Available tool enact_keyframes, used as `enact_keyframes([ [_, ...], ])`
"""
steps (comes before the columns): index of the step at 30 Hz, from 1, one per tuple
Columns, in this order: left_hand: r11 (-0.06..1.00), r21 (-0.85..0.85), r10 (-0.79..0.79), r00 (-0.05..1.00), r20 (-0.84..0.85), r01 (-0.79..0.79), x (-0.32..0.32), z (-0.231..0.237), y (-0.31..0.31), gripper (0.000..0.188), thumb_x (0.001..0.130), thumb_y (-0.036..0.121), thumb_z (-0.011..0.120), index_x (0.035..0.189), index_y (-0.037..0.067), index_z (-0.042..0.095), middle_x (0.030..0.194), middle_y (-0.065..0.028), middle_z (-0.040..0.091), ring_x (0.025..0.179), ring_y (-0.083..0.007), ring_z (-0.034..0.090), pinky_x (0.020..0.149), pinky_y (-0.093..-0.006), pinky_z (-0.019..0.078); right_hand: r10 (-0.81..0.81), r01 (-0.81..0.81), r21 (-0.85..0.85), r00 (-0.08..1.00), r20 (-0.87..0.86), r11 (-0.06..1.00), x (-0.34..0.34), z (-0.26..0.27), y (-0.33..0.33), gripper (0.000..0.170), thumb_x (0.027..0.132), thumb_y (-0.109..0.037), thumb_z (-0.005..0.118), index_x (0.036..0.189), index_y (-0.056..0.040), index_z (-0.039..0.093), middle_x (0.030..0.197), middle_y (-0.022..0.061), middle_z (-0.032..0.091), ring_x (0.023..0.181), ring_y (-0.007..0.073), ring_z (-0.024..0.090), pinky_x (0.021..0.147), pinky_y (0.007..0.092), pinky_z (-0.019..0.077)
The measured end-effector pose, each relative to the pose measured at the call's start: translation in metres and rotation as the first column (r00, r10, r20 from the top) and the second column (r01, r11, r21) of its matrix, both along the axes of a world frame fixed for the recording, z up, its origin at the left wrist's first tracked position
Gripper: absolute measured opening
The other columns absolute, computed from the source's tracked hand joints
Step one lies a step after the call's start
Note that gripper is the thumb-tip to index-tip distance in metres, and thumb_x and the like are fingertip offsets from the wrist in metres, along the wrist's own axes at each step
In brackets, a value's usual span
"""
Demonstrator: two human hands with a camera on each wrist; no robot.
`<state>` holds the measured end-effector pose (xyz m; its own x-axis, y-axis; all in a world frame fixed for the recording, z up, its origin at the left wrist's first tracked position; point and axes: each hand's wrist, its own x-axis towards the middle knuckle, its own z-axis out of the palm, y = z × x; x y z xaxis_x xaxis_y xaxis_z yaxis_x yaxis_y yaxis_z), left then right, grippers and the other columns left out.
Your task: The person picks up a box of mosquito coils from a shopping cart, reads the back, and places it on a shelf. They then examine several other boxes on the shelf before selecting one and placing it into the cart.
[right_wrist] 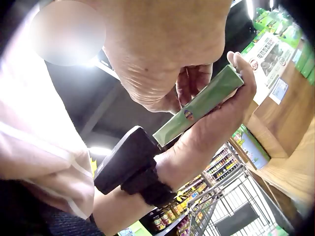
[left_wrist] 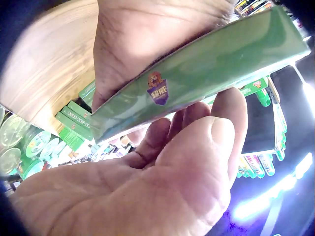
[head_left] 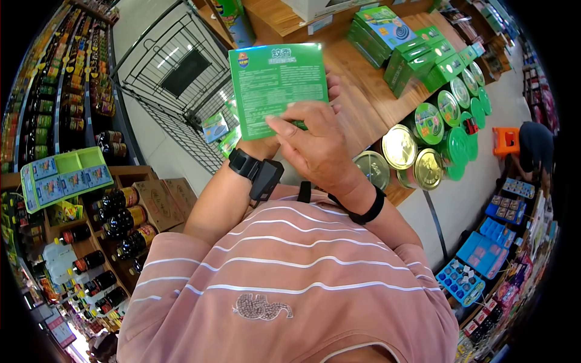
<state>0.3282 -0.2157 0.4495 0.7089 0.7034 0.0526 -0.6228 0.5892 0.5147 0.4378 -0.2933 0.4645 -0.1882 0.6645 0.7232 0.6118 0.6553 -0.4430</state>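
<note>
A flat green mosquito coil box [head_left: 275, 85] is held up before the chest, its printed back toward the head camera. My left hand [head_left: 333, 89] holds it from behind, with fingers round the right edge. In the left wrist view the palm of the left hand [left_wrist: 162, 191] lies below the box's narrow side [left_wrist: 197, 81], which bears a small purple logo. Over the lower right of the printed face is my right hand [head_left: 321, 142], thumb and index finger loosely bent at the small text. In the right wrist view, the right hand [right_wrist: 167, 54] hangs over the box [right_wrist: 199, 105].
A wire shopping cart [head_left: 172, 78] with green packages stands ahead on the left. Green boxes [head_left: 381, 36] are stacked on a wooden display table [head_left: 369, 100], beside round tins [head_left: 399, 147]. Bottle shelves [head_left: 121, 218] line the left; a person [head_left: 535, 148] bends at the right.
</note>
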Motion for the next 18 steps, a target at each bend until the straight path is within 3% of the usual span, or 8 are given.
enact_keyframes([
  [3, 0.996, 0.016, 0.089, 0.987, -0.136, -0.088, -0.003, 0.005, -0.006, 0.066, 0.104, 0.047, 0.037, 0.147, -0.004, 0.038, 0.137, -0.0193, 0.055, 0.124, -0.0292, 0.058, 0.107, -0.0436, 0.0477, 0.032, -0.031, -0.013, 0.999, 0.012, 0.999, -0.004, 0.0, 0.002, 0.046, 0.07, -0.002, 0.074, 0.115, -0.0074, 0.069, 0.105, 0.0087, 0.057, 0.102, 0.0286, 0.058, 0.089, 0.0404, 0.0485],
  [6, 0.995, 0.024, 0.095, 0.993, -0.075, -0.093, -0.01, 0.004, -0.007, 0.067, 0.104, 0.047, 0.038, 0.148, -0.003, 0.037, 0.139, -0.0194, 0.053, 0.127, -0.0294, 0.056, 0.108, -0.0437, 0.0464, 0.056, -0.056, -0.021, 0.998, 0.022, 0.998, -0.009, 0.001, 0.004, 0.047, 0.07, -0.003, 0.075, 0.117, -0.0085, 0.069, 0.105, 0.0089, 0.057, 0.103, 0.0289, 0.057, 0.09, 0.0407, 0.0483],
  [12, 0.991, 0.071, 0.123, 0.984, -0.128, -0.115, -0.022, 0.001, 0.0, 0.068, 0.104, 0.048, 0.037, 0.149, -0.003, 0.035, 0.14, -0.0199, 0.053, 0.127, -0.0294, 0.056, 0.108, -0.0437, 0.0466, 0.067, -0.066, -0.039, 0.998, 0.015, 0.997, -0.021, 0.002, 0.007, 0.048, 0.068, 0.002, 0.073, 0.115, -0.011, 0.073, 0.106, 0.0088, 0.059, 0.102, 0.0294, 0.059, 0.088, 0.0412, 0.0486],
  [15, 0.998, 0.002, 0.066, 0.997, 0.043, -0.066, -0.034, -0.005, 0.005, 0.055, 0.107, 0.034, 0.039, 0.147, -0.004, 0.039, 0.141, -0.0206, 0.051, 0.126, -0.0303, 0.055, 0.11, -0.0457, 0.0458, 0.075, -0.074, -0.038, 0.997, 0.023, 0.997, -0.028, 0.002, 0.01, 0.048, 0.068, 0.001, 0.073, 0.115, -0.0115, 0.073, 0.107, 0.0091, 0.058, 0.103, 0.0295, 0.059, 0.089, 0.0416, 0.0483],
  [18, 0.995, -0.008, 0.096, 0.995, 0.016, -0.096, -0.04, -0.004, 0.005, 0.055, 0.107, 0.035, 0.039, 0.147, -0.003, 0.039, 0.141, -0.021, 0.052, 0.127, -0.0301, 0.055, 0.111, -0.0461, 0.0457, 0.091, -0.09, -0.047, 0.996, 0.021, 0.995, -0.034, 0.003, 0.013, 0.048, 0.069, 0.001, 0.073, 0.115, -0.0115, 0.073, 0.108, 0.0097, 0.058, 0.104, 0.0301, 0.059, 0.089, 0.0419, 0.0481],
])
